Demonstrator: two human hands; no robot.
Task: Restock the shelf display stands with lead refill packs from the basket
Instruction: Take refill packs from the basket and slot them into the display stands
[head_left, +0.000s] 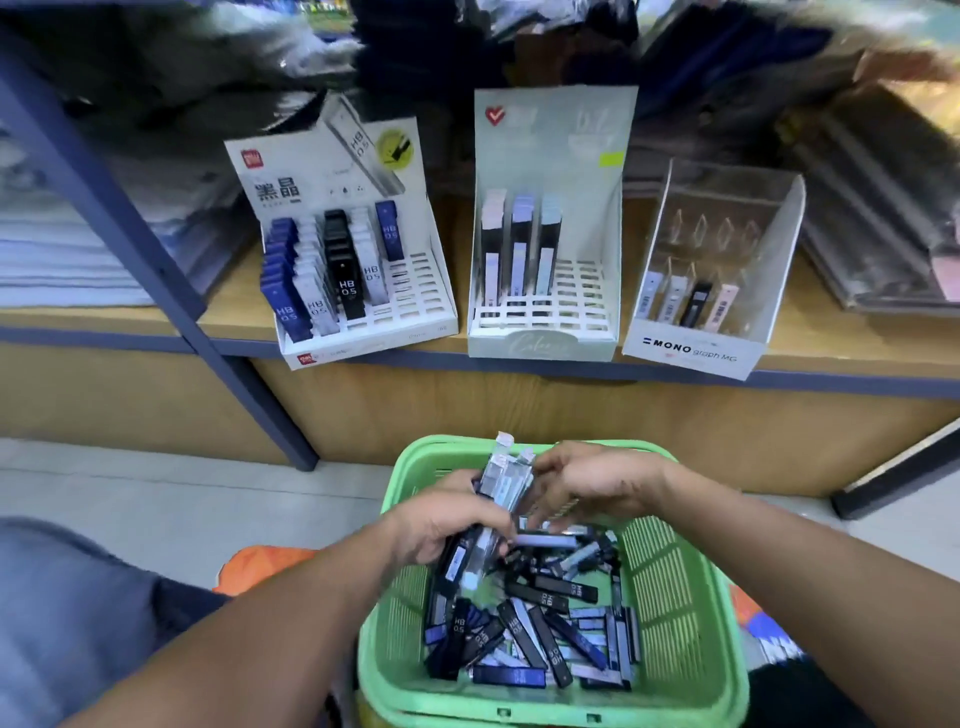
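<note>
A: What sits around the hands?

B: A green plastic basket (675, 597) with slotted, ribbed walls, near and low in view. Loose lead refill packs (540, 623) lie jumbled on its floor: slim, flat, rectangular cases in black, navy and pale blue, some printed "HB 0.5".

A: And the hands?

B: The left hand (441, 525) has its fingers curled round a bundle of packs (506, 483) that stands up over the basket's far half. The right hand (592, 480) hovers just beside the bundle's top, fingers bent toward it; whether they pinch a pack I cannot tell, since the fingertips are behind the bundle and blurred.

A: The shelf?

B: Far across a wooden shelf (228, 306) with a blue-grey edge stand three displays. The left stand (363, 322) is white card with a slotted grid, and holds rows of navy, white and black packs on its left side. The middle stand (545, 338) is pale green card, with three tall packs in a row at its left. The right stand (696, 348) is clear plastic with a white front marked "MONO graph MG", four packs upright in it.

A: Anything in the way?

B: A slanted blue-grey post (156, 249) crosses at left, well apart from the hands.

A: What's unclear?

B: The goods behind the stands are smeared by blur. An orange object (260, 566) left of the basket is partly hidden by the left forearm.
</note>
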